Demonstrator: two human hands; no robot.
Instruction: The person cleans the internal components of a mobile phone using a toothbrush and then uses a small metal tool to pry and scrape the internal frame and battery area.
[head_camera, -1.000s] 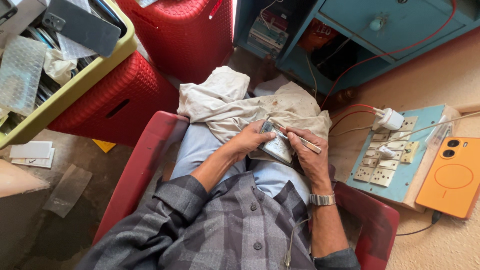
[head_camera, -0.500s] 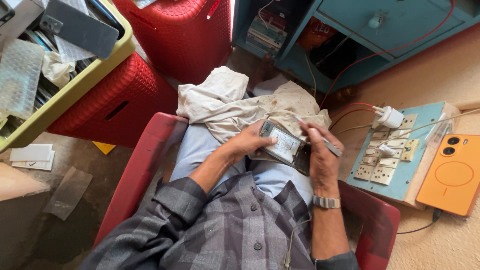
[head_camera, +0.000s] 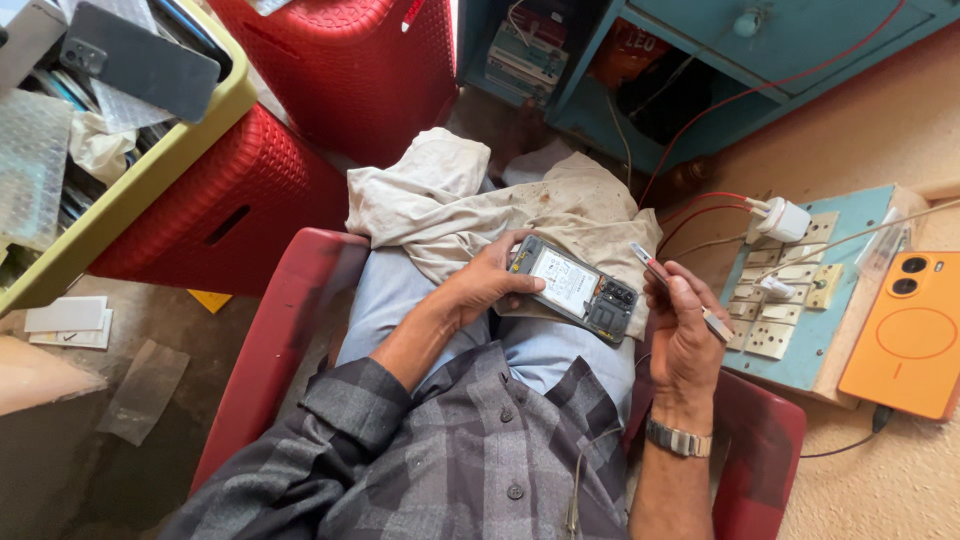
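Observation:
My left hand (head_camera: 487, 285) grips an opened phone (head_camera: 575, 288) with its back cover off, the battery and circuit board showing, held over my lap. My right hand (head_camera: 685, 325) sits just right of the phone and holds a thin tool (head_camera: 652, 267) with a red band and metal tip, the tip pointing up and left, apart from the phone. A stained beige cloth (head_camera: 470, 205) lies across my knees beneath the phone. I sit in a red plastic chair (head_camera: 290, 330).
A blue board of wall switches and sockets (head_camera: 795, 300) with a white plug lies on the surface to the right, beside an orange phone (head_camera: 905, 335). Red baskets (head_camera: 330, 70) and a yellow-green tray (head_camera: 150, 160) of clutter stand at left. A blue cabinet (head_camera: 720, 50) stands ahead.
My right hand has drawn the tool away from the phone and off to the right. The phone has turned so that its open inside faces up.

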